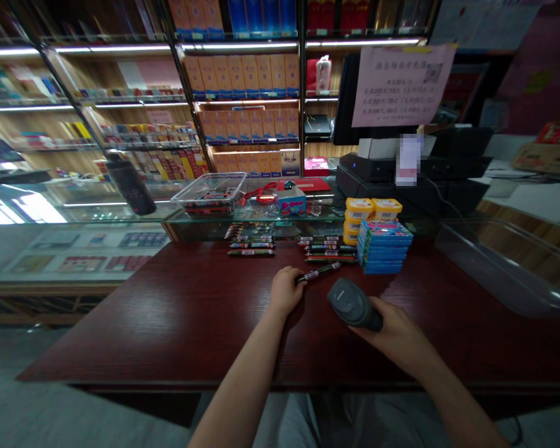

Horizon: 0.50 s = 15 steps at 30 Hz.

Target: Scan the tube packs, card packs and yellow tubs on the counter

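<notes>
My left hand (285,290) is closed around one end of a thin dark snack stick (321,271), which points right toward the stacked goods. My right hand (392,330) grips a grey handheld barcode scanner (352,303), its head turned toward the stick. Both hands hover over the dark red wooden counter (168,311). Two groups of similar sticks lie at the counter's far edge, one group (251,246) to the left and the other group (325,250) to the right.
A stack of blue packs (383,246) and yellow-lidded tubs (372,209) stand at the back right. A clear tray (210,193), a dark bottle (129,185) and a small box (292,200) sit on the glass case. A till and monitor (401,168) rise behind. A clear bin (508,261) lies right.
</notes>
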Each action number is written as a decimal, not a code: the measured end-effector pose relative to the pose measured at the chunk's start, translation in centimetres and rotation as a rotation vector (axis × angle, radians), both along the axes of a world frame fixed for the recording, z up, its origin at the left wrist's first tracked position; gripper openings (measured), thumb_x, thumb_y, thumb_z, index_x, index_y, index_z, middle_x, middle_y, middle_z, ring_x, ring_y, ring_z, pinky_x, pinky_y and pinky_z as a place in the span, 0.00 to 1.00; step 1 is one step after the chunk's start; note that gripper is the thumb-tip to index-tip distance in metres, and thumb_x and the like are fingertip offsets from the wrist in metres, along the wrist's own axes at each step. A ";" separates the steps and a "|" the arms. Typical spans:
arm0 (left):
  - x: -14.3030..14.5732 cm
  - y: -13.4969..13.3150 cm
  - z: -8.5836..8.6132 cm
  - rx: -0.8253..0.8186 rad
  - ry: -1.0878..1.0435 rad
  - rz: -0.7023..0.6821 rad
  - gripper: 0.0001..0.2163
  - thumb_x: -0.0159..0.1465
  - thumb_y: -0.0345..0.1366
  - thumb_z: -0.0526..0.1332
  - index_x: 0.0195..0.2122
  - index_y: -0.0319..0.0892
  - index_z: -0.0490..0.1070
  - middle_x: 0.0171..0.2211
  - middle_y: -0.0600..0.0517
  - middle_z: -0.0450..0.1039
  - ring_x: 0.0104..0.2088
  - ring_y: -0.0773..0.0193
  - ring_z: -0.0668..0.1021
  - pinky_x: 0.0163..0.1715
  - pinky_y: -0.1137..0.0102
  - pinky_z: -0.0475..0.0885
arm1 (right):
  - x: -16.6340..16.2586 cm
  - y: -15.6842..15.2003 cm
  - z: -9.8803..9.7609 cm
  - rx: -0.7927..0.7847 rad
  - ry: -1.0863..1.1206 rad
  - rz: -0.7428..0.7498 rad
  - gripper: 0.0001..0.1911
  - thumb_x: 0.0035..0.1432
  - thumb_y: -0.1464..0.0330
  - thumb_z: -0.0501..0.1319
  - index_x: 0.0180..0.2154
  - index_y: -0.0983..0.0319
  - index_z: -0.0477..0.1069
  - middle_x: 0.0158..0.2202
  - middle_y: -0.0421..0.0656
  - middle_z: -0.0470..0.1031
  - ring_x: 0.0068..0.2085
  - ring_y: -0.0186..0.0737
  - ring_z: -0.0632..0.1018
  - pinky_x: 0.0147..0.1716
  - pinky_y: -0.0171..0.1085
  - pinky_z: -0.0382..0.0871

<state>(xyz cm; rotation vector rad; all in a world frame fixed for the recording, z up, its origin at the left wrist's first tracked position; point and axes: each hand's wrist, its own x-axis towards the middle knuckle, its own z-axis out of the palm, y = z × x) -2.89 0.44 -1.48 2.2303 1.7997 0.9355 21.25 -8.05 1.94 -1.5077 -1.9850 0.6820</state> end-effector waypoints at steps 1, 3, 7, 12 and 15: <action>-0.1 0.0 0.0 0.010 -0.013 -0.009 0.06 0.56 0.31 0.62 0.35 0.42 0.76 0.34 0.49 0.74 0.37 0.61 0.74 0.40 0.68 0.68 | 0.2 0.2 0.1 0.031 -0.117 -0.011 0.12 0.50 0.60 0.61 0.37 0.57 0.72 0.35 0.43 0.79 0.36 0.44 0.78 0.29 0.36 0.64; -0.3 0.2 -0.1 0.045 -0.063 -0.032 0.08 0.58 0.29 0.61 0.38 0.42 0.76 0.36 0.49 0.76 0.39 0.61 0.75 0.43 0.67 0.68 | 0.5 0.8 -0.1 0.085 -0.322 -0.050 0.10 0.51 0.62 0.61 0.37 0.56 0.72 0.33 0.41 0.79 0.34 0.44 0.78 0.27 0.36 0.60; -0.9 0.7 -0.5 0.125 -0.178 -0.046 0.11 0.57 0.26 0.60 0.41 0.42 0.74 0.40 0.49 0.76 0.44 0.61 0.75 0.49 0.67 0.68 | 1.3 2.2 -2.1 0.248 -0.474 -0.064 0.14 0.54 0.65 0.58 0.44 0.56 0.71 0.36 0.41 0.79 0.37 0.45 0.79 0.30 0.37 0.63; -1.5 0.9 -0.9 0.181 -0.245 0.022 0.12 0.59 0.26 0.59 0.43 0.42 0.73 0.41 0.49 0.75 0.43 0.62 0.75 0.48 0.65 0.69 | 2.1 3.0 -5.1 0.520 -0.522 -0.059 0.18 0.53 0.69 0.56 0.48 0.60 0.69 0.42 0.44 0.78 0.39 0.44 0.78 0.35 0.38 0.67; -2.1 1.1 -0.7 0.212 -0.268 0.079 0.12 0.59 0.26 0.58 0.42 0.42 0.73 0.40 0.48 0.75 0.43 0.62 0.75 0.49 0.66 0.69 | 2.1 2.9 -5.5 0.596 -0.508 -0.065 0.19 0.53 0.70 0.55 0.48 0.62 0.69 0.40 0.45 0.78 0.38 0.44 0.78 0.35 0.40 0.67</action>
